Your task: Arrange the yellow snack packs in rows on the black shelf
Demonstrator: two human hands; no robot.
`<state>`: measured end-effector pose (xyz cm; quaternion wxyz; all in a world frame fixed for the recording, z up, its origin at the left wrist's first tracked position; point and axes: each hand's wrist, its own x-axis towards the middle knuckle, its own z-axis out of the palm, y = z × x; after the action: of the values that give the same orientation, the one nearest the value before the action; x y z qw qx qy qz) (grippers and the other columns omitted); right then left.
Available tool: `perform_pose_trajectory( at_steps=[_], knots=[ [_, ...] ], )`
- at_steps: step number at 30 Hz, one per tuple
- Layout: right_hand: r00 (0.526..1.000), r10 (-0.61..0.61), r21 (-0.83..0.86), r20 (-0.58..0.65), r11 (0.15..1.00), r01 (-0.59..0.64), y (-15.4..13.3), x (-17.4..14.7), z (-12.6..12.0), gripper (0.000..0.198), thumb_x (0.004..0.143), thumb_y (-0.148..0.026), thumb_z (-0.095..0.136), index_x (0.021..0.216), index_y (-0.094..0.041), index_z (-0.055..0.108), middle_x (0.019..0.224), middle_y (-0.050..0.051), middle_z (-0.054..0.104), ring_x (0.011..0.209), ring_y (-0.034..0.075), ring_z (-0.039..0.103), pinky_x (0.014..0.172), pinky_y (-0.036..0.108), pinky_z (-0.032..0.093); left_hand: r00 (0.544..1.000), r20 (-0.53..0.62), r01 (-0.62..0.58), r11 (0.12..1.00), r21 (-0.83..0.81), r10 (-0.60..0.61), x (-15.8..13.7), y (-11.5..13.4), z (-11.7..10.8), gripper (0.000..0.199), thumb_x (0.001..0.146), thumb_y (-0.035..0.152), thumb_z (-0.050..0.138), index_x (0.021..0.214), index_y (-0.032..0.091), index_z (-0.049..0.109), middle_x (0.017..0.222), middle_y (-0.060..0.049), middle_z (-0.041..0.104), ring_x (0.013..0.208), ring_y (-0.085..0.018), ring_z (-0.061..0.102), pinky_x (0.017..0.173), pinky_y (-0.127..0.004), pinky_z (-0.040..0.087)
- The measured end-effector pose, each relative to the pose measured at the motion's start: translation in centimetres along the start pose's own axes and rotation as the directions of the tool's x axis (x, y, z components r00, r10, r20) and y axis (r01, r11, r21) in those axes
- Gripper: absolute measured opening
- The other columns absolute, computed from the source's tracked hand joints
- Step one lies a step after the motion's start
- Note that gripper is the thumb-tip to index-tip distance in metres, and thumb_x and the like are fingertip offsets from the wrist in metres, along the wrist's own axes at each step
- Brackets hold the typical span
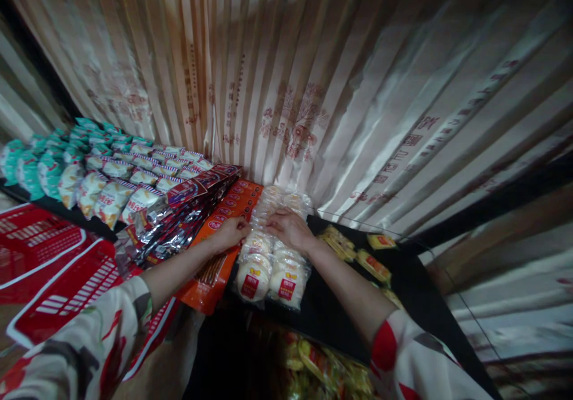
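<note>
Two rows of clear packets of round, pale flat cakes, the left row (253, 280) and the right row (286, 283), lie overlapping on a black surface. At the left row's outer edge is my left hand (231, 233), its fingers curled inward over the orange packaging; what lies between the fingertips is hidden. My right hand (290, 228) reaches across the upper part of the rows with bent fingers closed on a clear cake packet. Under my left forearm lies a large orange snack bag (210, 286).
Dark shiny packets (179, 227) are stacked to the left, beyond them rows of white bags (114, 200) and green bags (29, 170). Red baskets (45, 251) stand at lower left. Yellow packets (373, 265) lie right; more yellow packets (313, 358) sit below. A printed curtain (286, 89) hangs behind.
</note>
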<state>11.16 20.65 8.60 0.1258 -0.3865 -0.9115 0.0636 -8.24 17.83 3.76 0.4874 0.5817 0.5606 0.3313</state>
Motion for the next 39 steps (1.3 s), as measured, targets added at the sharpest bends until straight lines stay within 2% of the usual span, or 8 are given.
perform_pose_trajectory(
  at_steps=[6,10,13,16,18,28,34,39],
  knots=[
    [0.993,-0.073,-0.053,0.092,0.996,0.079,-0.5,-0.3,0.0,0.013,0.079,-0.031,0.063,0.075,-0.019,0.065,0.077,0.003,0.062,0.080,0.017,0.053,0.077,0.029,0.036,1.000,-0.017,0.022,0.999,-0.025,-0.022,0.0,-0.4,0.2,0.010,0.076,0.025,0.052,0.072,0.016,0.051,0.051,0.005,0.052,0.043,-0.007,0.046,0.046,-0.018,0.037],
    [0.995,-0.022,-0.077,0.097,0.997,0.030,-0.9,-0.2,0.1,0.008,0.078,-0.024,0.063,0.072,-0.019,0.064,0.077,0.003,0.062,0.079,0.017,0.053,0.076,0.028,0.035,0.983,-0.162,-0.044,0.965,0.260,0.088,-0.6,-0.3,-0.6,0.014,0.072,0.030,0.058,0.071,0.016,0.054,0.060,0.003,0.056,0.054,-0.009,0.049,0.052,-0.020,0.034],
    [0.995,-0.014,-0.080,0.101,0.997,0.023,-0.9,-0.1,0.3,0.007,0.078,-0.023,0.063,0.072,-0.019,0.064,0.077,0.003,0.062,0.078,0.017,0.053,0.077,0.028,0.035,0.988,-0.083,-0.091,0.924,0.372,0.131,-1.6,-0.1,-1.2,0.019,0.072,0.034,0.058,0.064,0.017,0.056,0.059,0.001,0.055,0.057,-0.010,0.046,0.051,-0.021,0.030],
    [0.993,-0.021,-0.089,0.117,0.996,0.031,-0.8,0.0,0.3,0.007,0.078,-0.022,0.063,0.073,-0.018,0.064,0.075,0.003,0.062,0.077,0.016,0.054,0.078,0.028,0.035,0.990,0.078,-0.139,0.927,0.347,0.120,-2.4,-0.1,-1.1,0.018,0.067,0.034,0.062,0.063,0.017,0.058,0.058,0.002,0.055,0.056,-0.010,0.046,0.050,-0.020,0.030],
    [0.993,-0.020,-0.098,0.119,0.995,0.031,-0.8,0.0,0.4,0.007,0.077,-0.023,0.064,0.073,-0.018,0.064,0.076,0.003,0.062,0.077,0.016,0.053,0.077,0.028,0.035,0.988,0.103,-0.144,0.930,0.338,0.115,-2.5,-0.4,-0.9,0.015,0.066,0.030,0.061,0.063,0.016,0.057,0.058,0.003,0.054,0.056,-0.010,0.045,0.050,-0.019,0.030],
    [0.999,-0.022,-0.026,0.046,0.999,0.023,-1.1,-0.6,0.1,0.016,0.081,-0.034,0.061,0.079,-0.018,0.066,0.079,0.004,0.062,0.082,0.018,0.053,0.077,0.029,0.036,0.992,-0.062,-0.099,0.974,0.203,0.113,-2.0,-0.9,-0.1,0.010,0.074,0.023,0.050,0.067,0.017,0.052,0.061,0.003,0.054,0.058,-0.009,0.048,0.056,-0.018,0.038],
    [0.987,-0.072,-0.037,0.147,0.996,0.078,-1.7,-1.0,-0.2,0.015,0.079,-0.033,0.063,0.076,-0.019,0.065,0.078,0.004,0.062,0.080,0.018,0.053,0.076,0.028,0.036,0.997,-0.052,-0.043,0.991,0.125,0.050,-2.5,-0.9,0.4,0.012,0.076,0.027,0.049,0.069,0.017,0.050,0.055,0.005,0.050,0.046,-0.008,0.045,0.047,-0.019,0.035],
    [0.986,-0.053,-0.085,0.155,0.994,0.067,-2.3,-1.0,-0.2,0.010,0.079,-0.025,0.060,0.072,-0.019,0.064,0.077,0.004,0.062,0.079,0.017,0.053,0.075,0.027,0.036,0.986,-0.140,-0.050,0.960,0.276,0.091,-3.4,-0.5,-0.5,0.014,0.074,0.030,0.055,0.071,0.017,0.053,0.064,0.002,0.057,0.058,-0.011,0.051,0.054,-0.021,0.036]
  ],
)
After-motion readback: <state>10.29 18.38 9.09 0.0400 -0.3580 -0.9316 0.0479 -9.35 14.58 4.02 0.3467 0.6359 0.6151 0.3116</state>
